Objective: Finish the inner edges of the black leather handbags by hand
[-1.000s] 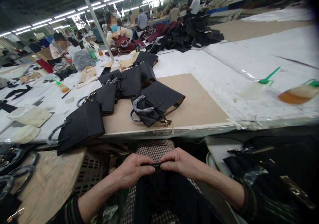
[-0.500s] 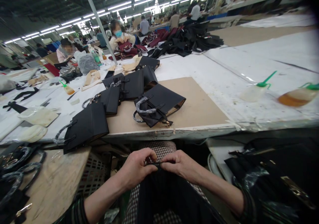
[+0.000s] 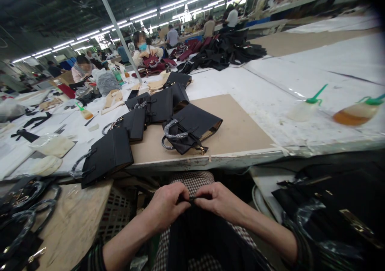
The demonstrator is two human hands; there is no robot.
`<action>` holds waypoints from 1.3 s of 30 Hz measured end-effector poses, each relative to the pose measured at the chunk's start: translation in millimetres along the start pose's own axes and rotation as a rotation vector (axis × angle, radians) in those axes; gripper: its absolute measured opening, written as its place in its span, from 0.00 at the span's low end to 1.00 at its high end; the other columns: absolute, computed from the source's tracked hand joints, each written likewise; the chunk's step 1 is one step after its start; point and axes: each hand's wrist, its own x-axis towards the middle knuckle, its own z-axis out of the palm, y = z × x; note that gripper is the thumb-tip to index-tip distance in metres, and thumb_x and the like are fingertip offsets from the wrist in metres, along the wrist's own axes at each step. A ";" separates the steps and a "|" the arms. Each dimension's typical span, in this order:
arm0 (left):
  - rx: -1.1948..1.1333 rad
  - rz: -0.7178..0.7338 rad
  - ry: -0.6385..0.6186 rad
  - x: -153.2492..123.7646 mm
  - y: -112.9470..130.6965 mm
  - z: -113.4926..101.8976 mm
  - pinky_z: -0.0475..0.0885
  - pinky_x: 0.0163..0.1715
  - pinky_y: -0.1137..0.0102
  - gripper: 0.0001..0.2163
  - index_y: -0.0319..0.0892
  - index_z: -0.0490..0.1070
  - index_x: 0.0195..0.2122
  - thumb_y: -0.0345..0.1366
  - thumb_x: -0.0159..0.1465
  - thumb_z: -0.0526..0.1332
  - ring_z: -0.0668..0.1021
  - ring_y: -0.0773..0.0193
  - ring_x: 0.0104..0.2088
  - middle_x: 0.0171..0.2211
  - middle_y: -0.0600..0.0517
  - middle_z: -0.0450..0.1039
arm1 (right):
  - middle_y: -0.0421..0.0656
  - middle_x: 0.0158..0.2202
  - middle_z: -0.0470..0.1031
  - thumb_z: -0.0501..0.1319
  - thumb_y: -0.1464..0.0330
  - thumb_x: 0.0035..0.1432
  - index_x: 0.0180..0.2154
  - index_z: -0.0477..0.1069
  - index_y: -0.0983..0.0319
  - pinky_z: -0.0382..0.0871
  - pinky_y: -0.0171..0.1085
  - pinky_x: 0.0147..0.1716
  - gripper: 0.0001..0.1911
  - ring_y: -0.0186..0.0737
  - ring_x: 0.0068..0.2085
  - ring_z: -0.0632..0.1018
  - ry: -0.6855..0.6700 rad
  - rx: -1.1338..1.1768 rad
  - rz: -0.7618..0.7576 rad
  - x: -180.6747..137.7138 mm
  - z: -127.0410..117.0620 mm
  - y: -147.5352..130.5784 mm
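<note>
Over my lap, my left hand (image 3: pixel 168 202) and my right hand (image 3: pixel 218 198) face each other with thumbs and forefingers pinched. Between them they grip the top edge of a black bag piece (image 3: pixel 198 227), which hangs down over the checked cloth (image 3: pixel 194 178) on my legs. Its exact kind is hard to make out, as the lower part is dark. On the table in front lies a finished-looking black handbag (image 3: pixel 194 122) with plastic-wrapped handles. More black handbags, one of them a near-left handbag (image 3: pixel 110 152), lie beside it.
The white table (image 3: pixel 240 76) has a brown board (image 3: pixel 237 122) on it. Glue bottles with green spouts, such as the amber one (image 3: pixel 356 114), stand right. Black bags (image 3: pixel 333 206) are piled at my right, others (image 3: pixel 22 219) at my left. A metal pole (image 3: pixel 117 30) and co-workers are beyond.
My fingertips have drawn a little closer together on the black piece, my left fingers curling in more. The view has shifted slightly; the bags on the table have stayed put.
</note>
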 end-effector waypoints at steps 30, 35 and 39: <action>-0.185 -0.123 0.013 5.0 -5.3 0.9 0.55 0.28 0.74 0.12 0.42 0.60 0.26 0.29 0.54 0.66 0.65 0.70 0.28 0.25 0.60 0.64 | 0.41 0.36 0.77 0.61 0.74 0.57 0.32 0.73 0.61 0.65 0.32 0.34 0.04 0.37 0.36 0.77 -0.017 -0.558 -0.343 15.6 -10.5 -11.4; -0.200 -0.124 0.026 2.9 -8.2 2.2 0.55 0.27 0.74 0.13 0.42 0.59 0.25 0.29 0.55 0.66 0.64 0.70 0.27 0.25 0.60 0.64 | 0.40 0.34 0.77 0.63 0.76 0.51 0.29 0.72 0.61 0.65 0.32 0.33 0.05 0.37 0.35 0.77 0.000 -0.494 -0.312 18.1 -5.4 -13.4; -0.187 -0.118 0.050 0.6 -9.8 2.4 0.55 0.27 0.74 0.12 0.42 0.60 0.26 0.28 0.54 0.66 0.64 0.70 0.27 0.25 0.61 0.64 | 0.40 0.34 0.78 0.62 0.78 0.48 0.27 0.72 0.61 0.66 0.31 0.33 0.07 0.37 0.35 0.77 0.014 -0.402 -0.348 17.2 -2.7 -13.3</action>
